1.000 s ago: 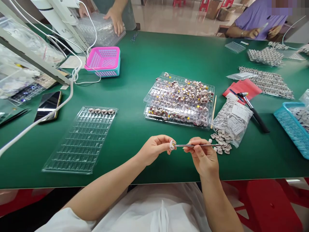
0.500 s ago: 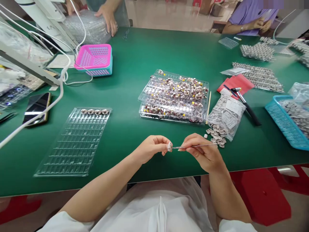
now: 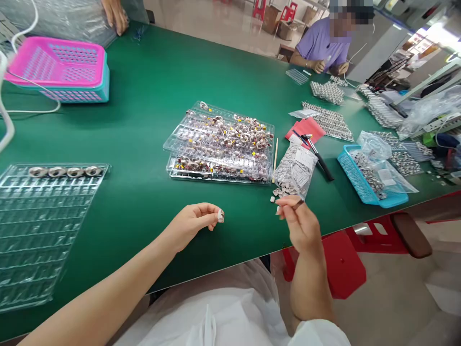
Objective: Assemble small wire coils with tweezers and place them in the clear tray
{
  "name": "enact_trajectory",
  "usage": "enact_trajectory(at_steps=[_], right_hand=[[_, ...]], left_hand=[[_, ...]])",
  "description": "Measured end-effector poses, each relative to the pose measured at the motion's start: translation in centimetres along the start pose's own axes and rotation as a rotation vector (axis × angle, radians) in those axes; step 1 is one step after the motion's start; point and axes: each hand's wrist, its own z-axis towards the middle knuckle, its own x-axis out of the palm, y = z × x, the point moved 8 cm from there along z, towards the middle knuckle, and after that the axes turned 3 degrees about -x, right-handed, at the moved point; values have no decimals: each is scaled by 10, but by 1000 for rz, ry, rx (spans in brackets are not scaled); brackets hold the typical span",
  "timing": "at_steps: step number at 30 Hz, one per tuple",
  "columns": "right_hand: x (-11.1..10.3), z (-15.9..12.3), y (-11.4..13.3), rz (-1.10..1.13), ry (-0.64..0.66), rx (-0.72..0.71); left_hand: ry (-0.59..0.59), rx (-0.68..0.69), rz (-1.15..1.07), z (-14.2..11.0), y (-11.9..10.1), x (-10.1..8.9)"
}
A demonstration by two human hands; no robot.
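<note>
My left hand [image 3: 198,222] is closed in a pinch around a small white earbud-like shell [image 3: 221,216], held above the green table in front of me. To the right, my right hand [image 3: 297,218] has its fingers closed round a thin metal tool [image 3: 298,204], mostly hidden by the fingers. A small white bit shows at those fingertips, too small to name. Just beyond this hand, loose pale shells [image 3: 284,188] spill from a clear plastic bag [image 3: 297,166]. Stacked clear trays [image 3: 219,144] full of small parts with yellow tabs lie ahead of both hands.
At left lies a clear slotted tray [image 3: 46,230] with several round parts along its far row. Pink and teal baskets [image 3: 57,62] stand behind it. A black-handled hammer [image 3: 322,163], red packets [image 3: 306,129] and a blue basket [image 3: 360,178] are at right. A co-worker [image 3: 320,48] sits across.
The view has swung right. My right hand has drawn away from the left, taking the thin tool off the white shell, and is now beside the loose shells.
</note>
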Motion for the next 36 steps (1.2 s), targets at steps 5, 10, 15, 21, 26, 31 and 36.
enact_trajectory(at_steps=[5, 10, 15, 21, 26, 31, 36], right_hand=[[-11, 17, -47, -508, 56, 39], [24, 29, -66, -816, 204, 78], [35, 39, -74, -970, 272, 181], [26, 44, -74, -964, 204, 217], [35, 31, -34, -324, 43, 200], [94, 12, 1, 418, 65, 300], [110, 15, 16, 323, -33, 238]], left_hand=[[17, 33, -30, 1, 0, 4], [-1, 32, -29, 2, 1, 1], [-13, 25, -32, 3, 1, 0], [4, 62, -69, 2, -2, 1], [50, 97, -200, -4, -8, 7], [159, 189, -409, -12, -16, 19], [118, 235, -423, -17, -20, 13]])
